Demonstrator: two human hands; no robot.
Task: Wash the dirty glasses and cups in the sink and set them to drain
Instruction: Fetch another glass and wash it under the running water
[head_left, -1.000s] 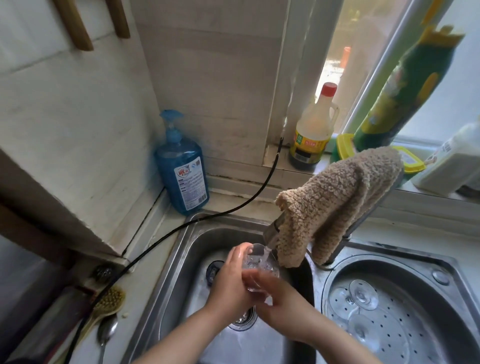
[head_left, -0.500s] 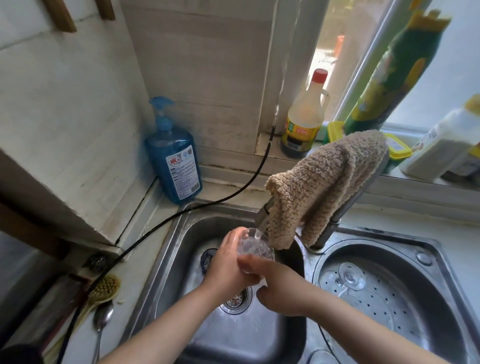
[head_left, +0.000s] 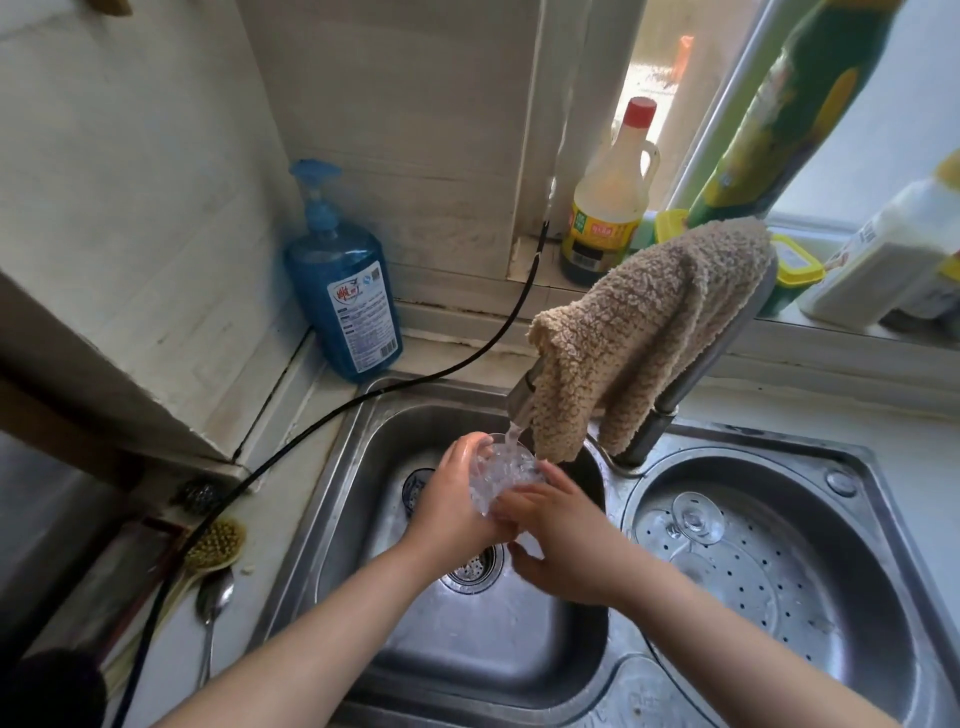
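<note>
Two hands meet round one clear glass (head_left: 501, 470) under the faucet spout (head_left: 521, 402), over the left sink basin (head_left: 467, 639). Fingers (head_left: 511, 501) of the right hand (head_left: 558, 540) curl across the glass's near side; the left hand (head_left: 452, 499) cups its far-left side, fingertips at the rim. Both hands hold the glass, which is tilted with its mouth toward the spout, and a thin stream of water (head_left: 513, 431) runs into it. Both forearms come up from the lower edge, the left over the basin's front rim, the right across the ridge between the two basins.

A tan cloth (head_left: 639, 332) draped over the faucet hangs just right of the glass, its lower edge close to the right hand's knuckles. Below the glass the basin is open down to the drain strainer (head_left: 475, 566). Right of the glass, in the round basin (head_left: 883, 545), an upturned stemmed glass (head_left: 696, 514) stands on a perforated tray (head_left: 769, 577), well apart from the hands. Left of the glass, a black cable (head_left: 332, 421) crosses the worktop (head_left: 291, 499) along the sink's corner; beyond it stands a blue soap dispenser (head_left: 345, 291). Farther left and nearer, a brush (head_left: 213, 545) and a spoon (head_left: 213, 608) lie on the worktop. Behind the faucet, a red-capped bottle (head_left: 610, 208) stands on the windowsill.
</note>
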